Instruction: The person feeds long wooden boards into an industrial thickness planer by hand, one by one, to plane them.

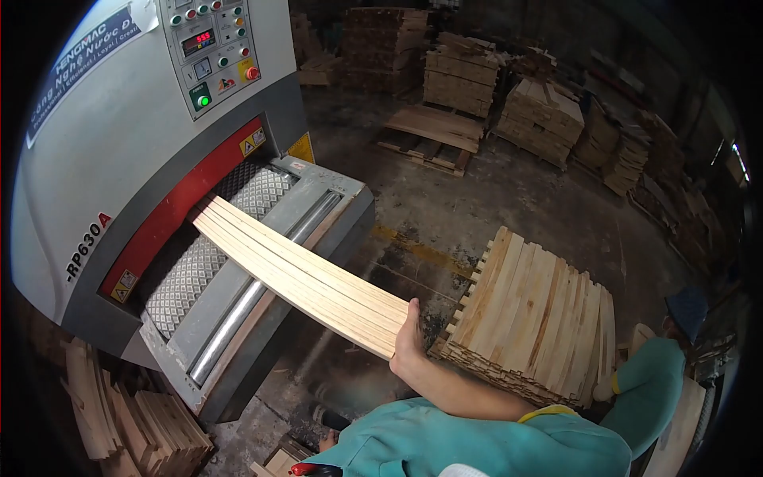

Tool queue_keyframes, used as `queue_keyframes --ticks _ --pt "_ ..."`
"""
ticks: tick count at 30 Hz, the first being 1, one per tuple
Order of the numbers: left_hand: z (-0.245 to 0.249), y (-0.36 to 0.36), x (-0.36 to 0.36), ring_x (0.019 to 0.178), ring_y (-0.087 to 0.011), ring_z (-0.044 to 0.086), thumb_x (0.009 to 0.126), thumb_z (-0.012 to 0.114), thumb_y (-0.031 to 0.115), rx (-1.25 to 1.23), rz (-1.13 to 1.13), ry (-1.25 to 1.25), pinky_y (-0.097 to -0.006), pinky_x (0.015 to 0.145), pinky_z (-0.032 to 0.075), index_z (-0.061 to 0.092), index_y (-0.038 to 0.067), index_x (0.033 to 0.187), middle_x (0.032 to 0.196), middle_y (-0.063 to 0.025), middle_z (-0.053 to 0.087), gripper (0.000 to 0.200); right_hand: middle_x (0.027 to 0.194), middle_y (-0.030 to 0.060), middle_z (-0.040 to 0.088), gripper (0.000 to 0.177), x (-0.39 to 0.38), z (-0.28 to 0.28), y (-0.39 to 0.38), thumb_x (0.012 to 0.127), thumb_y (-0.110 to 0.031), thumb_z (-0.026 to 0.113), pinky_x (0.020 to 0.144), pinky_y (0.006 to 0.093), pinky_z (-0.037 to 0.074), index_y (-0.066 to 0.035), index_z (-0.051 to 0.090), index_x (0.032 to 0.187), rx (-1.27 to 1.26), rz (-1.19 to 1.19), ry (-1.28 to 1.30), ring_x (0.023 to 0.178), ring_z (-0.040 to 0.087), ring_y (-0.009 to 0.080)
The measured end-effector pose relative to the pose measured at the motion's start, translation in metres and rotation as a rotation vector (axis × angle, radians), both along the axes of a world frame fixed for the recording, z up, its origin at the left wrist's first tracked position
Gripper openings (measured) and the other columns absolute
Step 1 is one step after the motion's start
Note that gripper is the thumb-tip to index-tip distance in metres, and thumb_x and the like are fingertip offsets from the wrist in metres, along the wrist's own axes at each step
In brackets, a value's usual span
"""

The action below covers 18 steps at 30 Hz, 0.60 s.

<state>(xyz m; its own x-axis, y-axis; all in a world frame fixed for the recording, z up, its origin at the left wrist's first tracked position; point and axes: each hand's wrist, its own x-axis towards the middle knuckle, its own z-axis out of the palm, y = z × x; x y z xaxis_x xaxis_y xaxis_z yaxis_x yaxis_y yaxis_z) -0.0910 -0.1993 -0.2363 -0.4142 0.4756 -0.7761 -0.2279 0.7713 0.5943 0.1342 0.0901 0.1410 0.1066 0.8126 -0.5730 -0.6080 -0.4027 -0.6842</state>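
Note:
My right hand (408, 342) grips the near ends of several long, pale wooden slats (310, 274) lying side by side. The thumb points up at their end, while the other fingers are mostly hidden by the wood. The slats' far ends go into the slot under the red guard (151, 230) of a large grey machine (103, 175) marked RP630A. Between guard and hand they pass over a patterned feed bed (187, 278) and a shiny roller (226, 326). My left hand does not show.
A stack of wooden slats (532, 318) stands right of my hand. Beside it is a co-worker's teal sleeve (652, 381) and blue cap (687, 310). More wood (151, 421) leans at lower left. Stacked timber (461, 75) and a low pallet (433, 131) stand farther back.

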Motion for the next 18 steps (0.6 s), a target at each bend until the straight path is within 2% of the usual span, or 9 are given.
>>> queue_keyframes --ticks 6,9,12,14,15,17,18 --pt "0.011 0.001 0.012 0.087 -0.0225 0.064 0.096 0.048 0.038 0.067 0.051 -0.002 -0.0322 0.080 0.049 0.061 -0.009 0.108 0.094 -0.0164 0.069 0.051 0.132 0.0175 0.043 0.076 -0.012 0.006 0.006 0.093 -0.062 0.034 0.096 0.0363 0.046 -0.001 0.024 0.137 0.030 0.038 0.034 0.117 0.052 0.0244" --pt "0.040 0.002 0.026 0.083 -0.0230 0.066 0.096 0.048 0.037 0.069 0.075 0.016 -0.0321 0.078 0.050 0.065 -0.009 0.102 0.089 -0.0159 0.070 0.050 0.131 0.0173 0.044 0.074 -0.019 0.012 0.009 0.094 -0.060 0.035 0.096 0.0358 0.046 0.000 0.024 0.136 0.052 0.049 0.020 0.117 0.052 0.0244" --pt "-0.001 -0.024 0.026 0.085 -0.0234 0.066 0.096 0.050 0.038 0.138 0.082 0.042 -0.0332 0.077 0.050 0.065 -0.009 0.105 0.092 -0.0163 0.070 0.050 0.132 0.0178 0.044 0.073 -0.020 0.018 0.009 0.095 -0.057 0.037 0.098 0.0349 0.043 0.001 0.023 0.137 0.094 0.084 0.016 0.119 0.050 0.0250" --pt "-0.013 -0.039 0.030 0.086 -0.0249 0.066 0.095 0.051 0.039 -0.004 -0.022 0.159 -0.0348 0.077 0.051 0.065 -0.007 0.108 0.094 -0.0174 0.069 0.050 0.135 0.0197 0.040 0.074 -0.018 0.011 0.010 0.095 -0.054 0.040 0.100 0.0358 0.040 0.002 0.021 0.139 0.133 0.126 -0.007 0.122 0.046 0.0271" --pt "-0.018 -0.045 0.033 0.087 -0.0257 0.066 0.095 0.051 0.040 -0.075 -0.073 0.217 -0.0356 0.077 0.051 0.065 -0.007 0.109 0.095 -0.0180 0.069 0.051 0.136 0.0210 0.037 0.074 -0.018 0.000 0.013 0.095 -0.053 0.043 0.101 0.0370 0.039 0.002 0.020 0.140 0.189 0.148 -0.154 0.124 0.043 0.0291" --pt "-0.041 -0.067 0.040 0.089 -0.0275 0.066 0.094 0.052 0.042 -0.020 0.207 0.028 -0.0379 0.077 0.051 0.065 -0.004 0.109 0.096 -0.0194 0.069 0.051 0.138 0.0237 0.031 0.075 -0.015 -0.025 0.016 0.094 -0.049 0.048 0.103 0.0393 0.036 0.002 0.019 0.141 0.306 0.185 -0.448 0.127 0.038 0.0329" --pt "-0.048 -0.072 0.047 0.089 -0.0284 0.065 0.094 0.052 0.043 0.007 0.344 -0.069 -0.0391 0.078 0.051 0.066 -0.003 0.110 0.097 -0.0202 0.069 0.051 0.140 0.0271 0.023 0.077 -0.009 -0.018 0.008 0.091 -0.043 0.055 0.104 0.0431 0.034 0.000 0.018 0.143 0.472 0.203 -0.671 0.130 0.032 0.0388"
